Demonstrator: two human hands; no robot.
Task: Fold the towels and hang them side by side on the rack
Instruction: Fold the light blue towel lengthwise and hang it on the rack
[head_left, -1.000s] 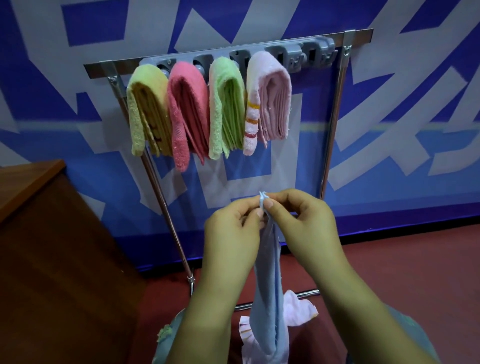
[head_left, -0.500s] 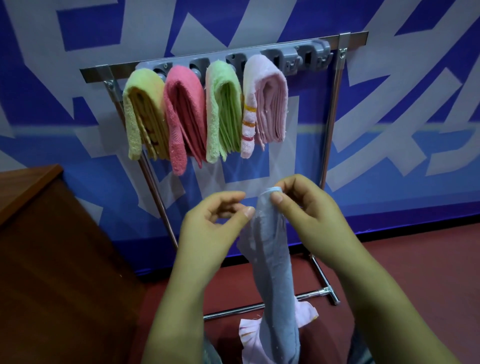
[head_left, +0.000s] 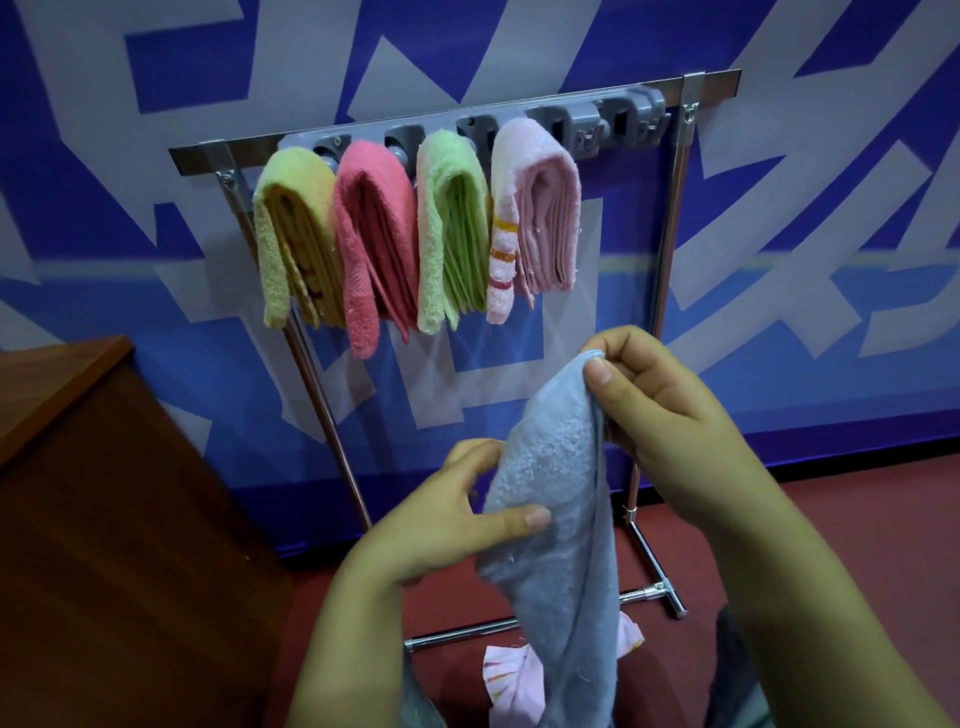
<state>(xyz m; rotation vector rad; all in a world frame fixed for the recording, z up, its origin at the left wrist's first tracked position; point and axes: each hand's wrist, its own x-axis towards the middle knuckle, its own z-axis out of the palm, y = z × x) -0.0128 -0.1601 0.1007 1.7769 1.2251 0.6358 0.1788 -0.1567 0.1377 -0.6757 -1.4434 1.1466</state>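
While four towels already hang over the top bar of the rack (head_left: 670, 91), the person works on one more, the blue towel (head_left: 558, 493). It hangs in the air in front of the rack, down near the rack's right leg, and touches no bar yet.

The right hand (head_left: 660, 415) pinches the top corner of the blue towel between thumb and finger, so the cloth can drop straight down and stay flat. The left hand (head_left: 452, 519) grips the left edge lower down, thumb on the front and fingers behind. I think it holds there to pull that side across and make a fold.

On the bar, from the left end, sit the yellow towel (head_left: 291, 234), the red towel (head_left: 374, 244), the green towel (head_left: 452, 228) and the pink towel (head_left: 540, 208). Each one is folded and draped over the bar, and each touches the next, so they make a neat row. The right end of the bar, next to the pink towel, is bare, with grey clips (head_left: 613, 127) showing. That looks like the spot saved for the blue towel.

Another pale cloth (head_left: 511, 686) with stripes peeks out behind the bottom of the blue towel. I cannot tell what it rests on. A brown cabinet (head_left: 104, 519) stands to the left of the rack.
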